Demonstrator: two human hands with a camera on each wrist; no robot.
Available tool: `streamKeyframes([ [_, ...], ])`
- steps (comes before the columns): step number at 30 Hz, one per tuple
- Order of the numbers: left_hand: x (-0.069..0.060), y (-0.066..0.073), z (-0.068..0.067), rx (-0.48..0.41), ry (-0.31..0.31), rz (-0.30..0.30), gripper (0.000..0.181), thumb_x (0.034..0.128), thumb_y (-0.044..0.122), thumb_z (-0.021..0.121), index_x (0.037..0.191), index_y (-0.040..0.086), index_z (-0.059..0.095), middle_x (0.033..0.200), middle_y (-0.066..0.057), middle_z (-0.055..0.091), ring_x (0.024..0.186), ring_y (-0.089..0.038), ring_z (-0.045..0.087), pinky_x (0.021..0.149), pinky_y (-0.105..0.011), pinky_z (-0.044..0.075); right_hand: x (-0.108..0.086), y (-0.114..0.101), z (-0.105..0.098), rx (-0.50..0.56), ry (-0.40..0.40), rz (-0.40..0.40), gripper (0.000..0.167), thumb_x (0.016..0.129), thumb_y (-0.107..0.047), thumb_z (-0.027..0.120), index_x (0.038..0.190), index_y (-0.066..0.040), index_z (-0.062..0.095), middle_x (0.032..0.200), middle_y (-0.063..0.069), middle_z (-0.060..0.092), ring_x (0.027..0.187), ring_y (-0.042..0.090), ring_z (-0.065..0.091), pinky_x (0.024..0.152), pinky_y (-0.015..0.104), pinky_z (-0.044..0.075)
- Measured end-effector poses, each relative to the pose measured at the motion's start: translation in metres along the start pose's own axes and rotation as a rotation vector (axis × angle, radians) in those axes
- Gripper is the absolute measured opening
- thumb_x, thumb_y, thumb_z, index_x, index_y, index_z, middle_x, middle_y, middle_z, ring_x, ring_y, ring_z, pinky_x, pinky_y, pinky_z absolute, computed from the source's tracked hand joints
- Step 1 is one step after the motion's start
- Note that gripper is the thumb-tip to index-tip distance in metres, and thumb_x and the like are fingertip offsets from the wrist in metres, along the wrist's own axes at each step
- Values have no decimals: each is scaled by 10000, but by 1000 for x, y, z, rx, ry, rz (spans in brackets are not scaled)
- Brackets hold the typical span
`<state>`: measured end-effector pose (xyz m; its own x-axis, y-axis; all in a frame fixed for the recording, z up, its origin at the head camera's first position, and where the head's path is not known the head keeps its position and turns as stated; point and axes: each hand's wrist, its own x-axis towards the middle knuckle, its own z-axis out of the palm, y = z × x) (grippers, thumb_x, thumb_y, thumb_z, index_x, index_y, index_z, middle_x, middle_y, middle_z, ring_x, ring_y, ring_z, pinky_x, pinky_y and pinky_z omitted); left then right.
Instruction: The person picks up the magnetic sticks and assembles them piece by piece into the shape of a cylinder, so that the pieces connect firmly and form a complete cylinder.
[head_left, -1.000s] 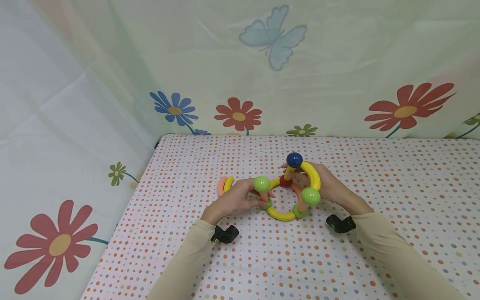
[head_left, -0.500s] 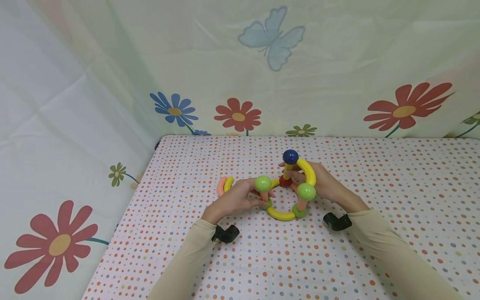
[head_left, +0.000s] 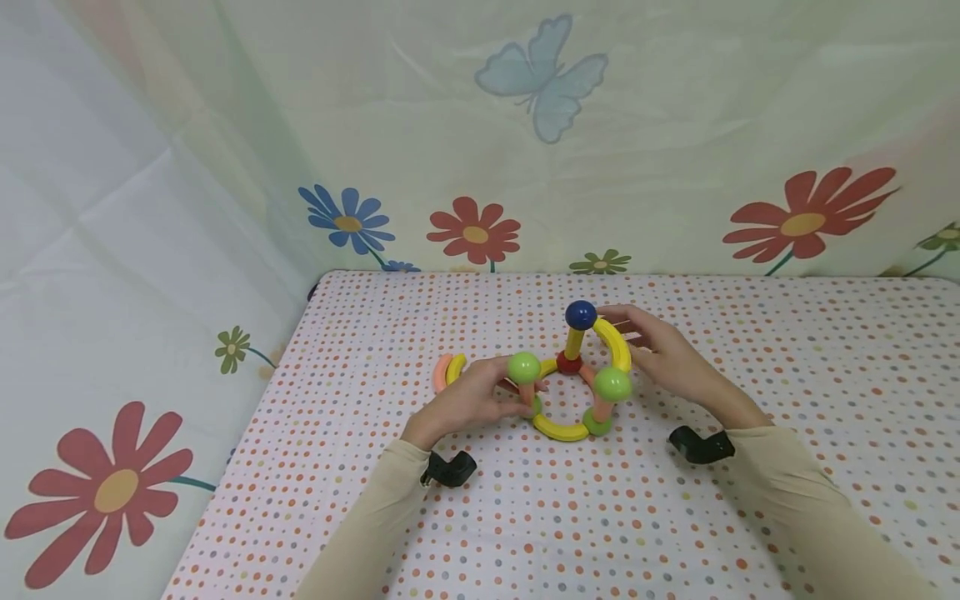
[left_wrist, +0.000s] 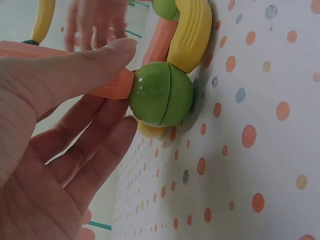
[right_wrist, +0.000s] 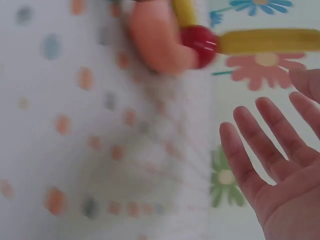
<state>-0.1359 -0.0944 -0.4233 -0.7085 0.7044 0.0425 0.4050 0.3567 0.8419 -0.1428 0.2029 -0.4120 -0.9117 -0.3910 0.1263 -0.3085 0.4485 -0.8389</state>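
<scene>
A toy frame of coloured balls and rods stands on the table. Its base ring joins yellow curved rods (head_left: 561, 430), an orange curved rod, green balls (left_wrist: 161, 94) and a red ball (head_left: 570, 362). From the red ball rises a yellow straight rod (head_left: 574, 343), topped by a blue ball (head_left: 581, 315). A yellow arc (head_left: 615, 343) links that to a raised green ball (head_left: 612, 384). My left hand (head_left: 472, 400) holds an orange upright rod (left_wrist: 114, 85) between thumb and fingers, below another green ball (head_left: 524, 367). My right hand (head_left: 671, 358) is beside the arc, fingers extended, holding nothing.
A loose orange curved rod (head_left: 440, 374) and a yellow curved rod (head_left: 455, 368) lie left of the frame, partly behind my left hand. A dotted cloth (head_left: 495, 533) covers the table, and a flowered curtain (head_left: 660, 125) hangs along the back.
The blue ball, yellow arc and raised right green ball shifted slightly left. My right hand then let go of the yellow upright rod and drew away right. The left hand stayed put.
</scene>
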Motion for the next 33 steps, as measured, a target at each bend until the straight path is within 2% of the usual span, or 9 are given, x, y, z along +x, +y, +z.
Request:
streamKeyframes([
  [3, -3, -1, -5, 24, -1, 6, 218, 854, 16, 862, 959, 65, 679, 1186, -90, 720, 1145, -136, 635, 995, -304, 548, -1, -10, -11, -22, 54, -15, 413, 1076, -15, 548, 1481, 34, 482, 1424, 265, 562, 1266, 418, 586, 1015, 314, 520],
  [5, -6, -1, -12, 57, 10, 5, 287, 838, 25, 879, 1054, 54, 692, 1184, -89, 700, 1143, -172, 636, 999, -334, 551, 0, -19, -16, -15, 85, -36, 378, 1087, -66, 555, 1452, 27, 515, 1412, 243, 580, 1251, 291, 610, 963, 155, 483],
  [8, -13, 0, -29, 117, 74, -33, 418, 842, 18, 872, 1215, 40, 683, 1214, -118, 675, 1150, -251, 642, 1009, -389, 550, 2, -33, -23, -8, 110, -94, 343, 1076, -75, 583, 1403, 26, 565, 1389, 215, 609, 1187, 70, 603, 923, 73, 440],
  [11, -19, 3, -45, 185, 177, -135, 448, 889, 16, 827, 1304, 27, 659, 1281, -162, 646, 1188, -312, 636, 1025, -437, 538, 4, -47, -25, -29, 106, -160, 330, 1048, -71, 633, 1370, -1, 613, 1357, 179, 636, 1148, -16, 571, 935, 98, 440],
  [14, -20, 2, -52, 251, 242, -283, 440, 948, 66, 779, 1362, 22, 638, 1325, -178, 614, 1223, -333, 612, 1026, -450, 529, 6, -58, -24, -61, 81, -209, 328, 1015, -55, 682, 1341, -36, 653, 1326, 146, 652, 1158, 99, 592, 941, 126, 462],
  [18, -20, -5, -46, 303, 256, -431, 427, 976, 77, 743, 1376, -15, 624, 1310, -198, 590, 1183, -338, 594, 1006, -448, 525, 11, -67, -19, -87, 41, -225, 327, 986, -52, 725, 1309, -58, 677, 1297, 127, 657, 1145, 251, 632, 958, 260, 514],
  [24, -16, -9, -29, 361, 257, -473, 388, 941, 4, 752, 1316, -15, 658, 1194, -139, 608, 1045, -252, 591, 940, -410, 524, 16, -71, -14, -101, 0, -192, 345, 945, 4, 755, 1279, -30, 679, 1264, 127, 651, 1133, 316, 650, 982, 537, 541],
  [28, -15, -5, -23, 413, 238, -478, 332, 927, 12, 771, 1247, -23, 691, 1127, -109, 641, 1009, -226, 608, 915, -382, 539, 17, -71, -12, -107, -12, -178, 362, 922, 49, 761, 1270, 3, 674, 1237, 156, 642, 1133, 351, 653, 964, 565, 554],
  [33, -11, -6, -19, 429, 256, -455, 169, 936, 42, 769, 1078, -38, 723, 987, -91, 647, 847, -175, 585, 763, -307, 554, 17, -71, -11, -141, 3, -150, 378, 906, 60, 773, 1268, 11, 675, 1248, 173, 626, 1114, 370, 660, 940, 559, 569],
])
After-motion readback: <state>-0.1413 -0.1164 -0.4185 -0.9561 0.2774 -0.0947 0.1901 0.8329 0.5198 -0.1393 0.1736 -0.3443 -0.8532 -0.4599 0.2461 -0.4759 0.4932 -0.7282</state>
